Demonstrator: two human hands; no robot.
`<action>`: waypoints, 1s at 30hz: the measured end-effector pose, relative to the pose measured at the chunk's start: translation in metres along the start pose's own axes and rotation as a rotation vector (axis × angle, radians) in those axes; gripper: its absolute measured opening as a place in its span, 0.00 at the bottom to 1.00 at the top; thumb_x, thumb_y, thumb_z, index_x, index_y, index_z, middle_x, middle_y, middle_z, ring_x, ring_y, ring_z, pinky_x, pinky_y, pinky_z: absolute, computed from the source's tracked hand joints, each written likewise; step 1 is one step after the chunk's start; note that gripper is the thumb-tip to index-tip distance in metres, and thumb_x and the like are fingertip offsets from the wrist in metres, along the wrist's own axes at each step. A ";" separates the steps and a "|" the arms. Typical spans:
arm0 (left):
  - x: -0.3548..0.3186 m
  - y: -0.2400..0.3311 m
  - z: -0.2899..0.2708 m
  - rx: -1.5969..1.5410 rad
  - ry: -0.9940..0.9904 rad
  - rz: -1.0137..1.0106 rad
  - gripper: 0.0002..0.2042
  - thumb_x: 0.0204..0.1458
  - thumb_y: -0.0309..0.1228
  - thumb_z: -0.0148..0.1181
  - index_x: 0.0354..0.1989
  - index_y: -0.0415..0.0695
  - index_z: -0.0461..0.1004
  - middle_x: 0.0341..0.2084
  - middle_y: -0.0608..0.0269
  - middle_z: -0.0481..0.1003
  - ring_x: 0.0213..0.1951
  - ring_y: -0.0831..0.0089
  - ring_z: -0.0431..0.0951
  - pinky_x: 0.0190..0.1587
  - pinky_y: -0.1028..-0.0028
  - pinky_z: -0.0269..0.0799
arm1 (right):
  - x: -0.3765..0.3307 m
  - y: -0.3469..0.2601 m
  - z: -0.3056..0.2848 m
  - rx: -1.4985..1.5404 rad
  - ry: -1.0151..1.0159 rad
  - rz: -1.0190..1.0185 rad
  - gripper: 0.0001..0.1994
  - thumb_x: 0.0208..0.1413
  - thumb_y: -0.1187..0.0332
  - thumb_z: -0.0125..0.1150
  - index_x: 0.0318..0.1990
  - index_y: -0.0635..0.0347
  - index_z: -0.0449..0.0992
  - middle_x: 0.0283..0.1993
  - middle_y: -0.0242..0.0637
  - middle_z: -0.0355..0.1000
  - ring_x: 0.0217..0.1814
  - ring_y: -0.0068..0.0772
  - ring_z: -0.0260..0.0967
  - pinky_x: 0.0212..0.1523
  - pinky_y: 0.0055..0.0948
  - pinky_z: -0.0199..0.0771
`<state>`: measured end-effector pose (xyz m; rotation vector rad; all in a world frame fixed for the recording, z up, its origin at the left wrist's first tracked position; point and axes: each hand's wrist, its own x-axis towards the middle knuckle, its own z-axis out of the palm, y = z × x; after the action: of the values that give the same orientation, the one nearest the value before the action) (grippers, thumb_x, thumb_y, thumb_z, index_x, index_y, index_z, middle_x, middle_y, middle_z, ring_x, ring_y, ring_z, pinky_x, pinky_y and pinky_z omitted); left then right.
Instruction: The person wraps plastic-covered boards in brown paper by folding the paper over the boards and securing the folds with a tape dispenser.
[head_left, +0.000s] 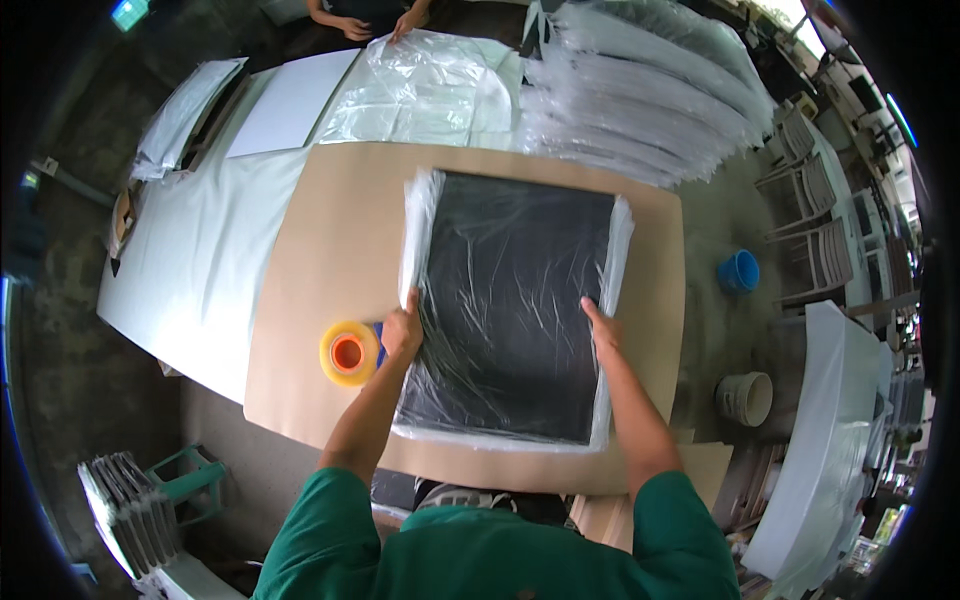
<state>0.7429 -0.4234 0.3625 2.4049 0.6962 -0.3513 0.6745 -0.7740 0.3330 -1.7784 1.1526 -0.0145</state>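
Note:
A flat black rectangular panel (510, 310) wrapped in clear plastic film lies over a brown cardboard sheet (320, 230) on the table. My left hand (402, 332) grips its left edge, thumb on top and fingers out of sight beneath. On the opposite edge, my right hand (603, 328) holds it the same way, its thumb pressing the film. Loose film sticks out along the panel's sides. Just left of my left hand is a tape dispenser (349, 353) with a yellowish roll, orange hub and a bit of blue showing.
Across the table, another person's hands (400, 25) touch clear plastic film (420, 95). A white sheet (293, 103) lies beside it. Stacked wrapped bundles (640, 90) stand at the far right. A blue bucket (739, 271) and a whitish bucket (745, 398) are on the floor to the right.

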 end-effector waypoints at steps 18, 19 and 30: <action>0.051 -0.233 -0.091 0.480 0.690 -0.014 0.22 0.49 0.36 0.52 0.54 0.49 0.59 0.39 0.61 0.68 0.47 0.66 0.68 0.51 0.57 0.57 | 0.036 0.040 0.020 0.083 -0.176 0.084 0.42 0.37 0.37 0.62 0.44 0.77 0.71 0.45 0.46 0.71 0.45 0.36 0.68 0.49 0.31 0.66; 0.069 -0.255 -0.113 0.499 0.725 -0.108 0.23 0.49 0.35 0.53 0.55 0.49 0.59 0.40 0.61 0.68 0.48 0.65 0.68 0.51 0.57 0.57 | 0.031 0.035 0.023 0.087 -0.188 0.073 0.42 0.38 0.37 0.62 0.44 0.77 0.71 0.45 0.46 0.71 0.44 0.36 0.68 0.48 0.31 0.67; 0.159 -0.273 -0.171 0.426 0.401 -0.116 0.28 0.49 0.40 0.55 0.58 0.47 0.58 0.55 0.57 0.61 0.57 0.62 0.60 0.53 0.62 0.58 | 0.026 0.025 0.021 0.073 -0.174 0.089 0.39 0.41 0.39 0.60 0.44 0.76 0.71 0.45 0.46 0.70 0.42 0.37 0.69 0.45 0.32 0.69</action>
<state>0.7364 -0.0690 0.3027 2.8865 1.0264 -0.0611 0.6817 -0.7790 0.2923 -1.6286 1.0906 0.1473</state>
